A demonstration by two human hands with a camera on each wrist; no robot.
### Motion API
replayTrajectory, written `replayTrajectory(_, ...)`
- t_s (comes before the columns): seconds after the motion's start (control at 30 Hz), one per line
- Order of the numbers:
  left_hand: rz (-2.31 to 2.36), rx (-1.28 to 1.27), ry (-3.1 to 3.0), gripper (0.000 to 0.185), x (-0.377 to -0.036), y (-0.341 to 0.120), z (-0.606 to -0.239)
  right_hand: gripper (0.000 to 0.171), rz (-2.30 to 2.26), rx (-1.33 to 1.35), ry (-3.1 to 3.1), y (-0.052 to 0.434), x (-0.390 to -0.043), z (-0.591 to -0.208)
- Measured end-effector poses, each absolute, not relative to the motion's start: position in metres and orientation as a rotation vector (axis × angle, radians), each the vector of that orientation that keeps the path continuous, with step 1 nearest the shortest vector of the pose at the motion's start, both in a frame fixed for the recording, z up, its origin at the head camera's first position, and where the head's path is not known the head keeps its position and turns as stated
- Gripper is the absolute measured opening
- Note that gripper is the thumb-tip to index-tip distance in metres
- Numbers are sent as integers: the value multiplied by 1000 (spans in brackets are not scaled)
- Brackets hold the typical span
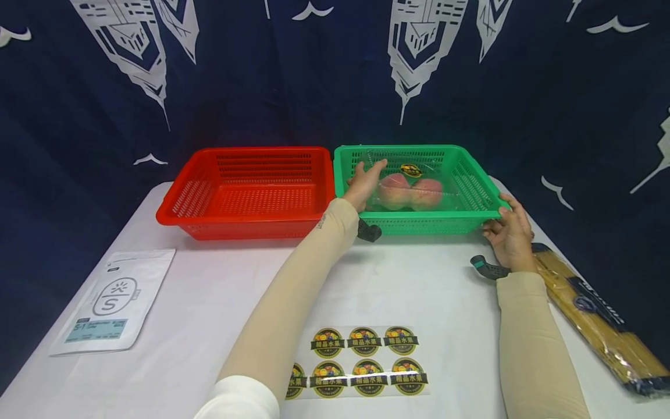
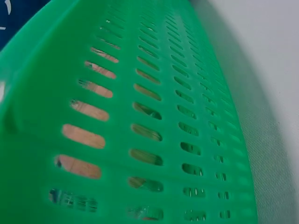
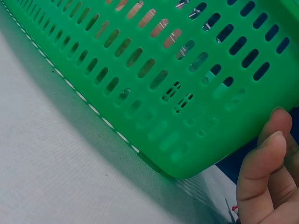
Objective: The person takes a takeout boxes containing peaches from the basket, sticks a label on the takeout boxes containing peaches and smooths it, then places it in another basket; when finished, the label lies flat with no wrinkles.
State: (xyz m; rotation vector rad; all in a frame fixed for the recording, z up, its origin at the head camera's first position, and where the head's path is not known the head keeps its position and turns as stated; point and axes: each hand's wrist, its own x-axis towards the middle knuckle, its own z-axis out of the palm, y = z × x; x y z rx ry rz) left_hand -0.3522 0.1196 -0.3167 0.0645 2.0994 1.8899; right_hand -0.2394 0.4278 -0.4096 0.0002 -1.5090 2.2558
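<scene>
Two pinkish peaches (image 1: pixel 426 194) in a clear bag (image 1: pixel 450 180) lie in the green basket (image 1: pixel 408 215). A black-and-gold round sticker (image 1: pixel 410 170) is on the bag. My left hand (image 1: pixel 364 183) reaches over the basket's front rim, its thumb and forefinger stretched out at the left side of the bag; its other fingers are largely hidden. At the basket's front right corner, my right hand (image 1: pixel 510 233) holds the rim. In the right wrist view, its curled fingers (image 3: pixel 261 172) are right at that corner. Only the basket's slotted wall (image 2: pixel 154 116) fills the left wrist view.
A red basket (image 1: pixel 246 220) stands against the green one on its left. Nearer me lies a sheet of round fruit stickers (image 1: pixel 361 364) on the white table (image 1: pixel 220 326). A white pouch (image 1: pixel 115 302) is at left, a long brown packet (image 1: pixel 597 314) at right.
</scene>
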Motion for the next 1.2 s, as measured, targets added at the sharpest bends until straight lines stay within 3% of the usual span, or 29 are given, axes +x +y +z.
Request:
replayTrajectory(0.5, 1975, 286, 2047, 81, -358, 115, -321, 29, 2242, 3, -1498, 426, -241, -409)
replayTrajectory(1.0, 2014, 189, 1998, 88, -363, 111, -319, 29, 2269, -4, -1480, 426, -243, -407)
replayTrajectory(1.2, 2101, 246, 2030, 81, -361, 110, -322, 29, 2291, 2, -1478, 429, -241, -410)
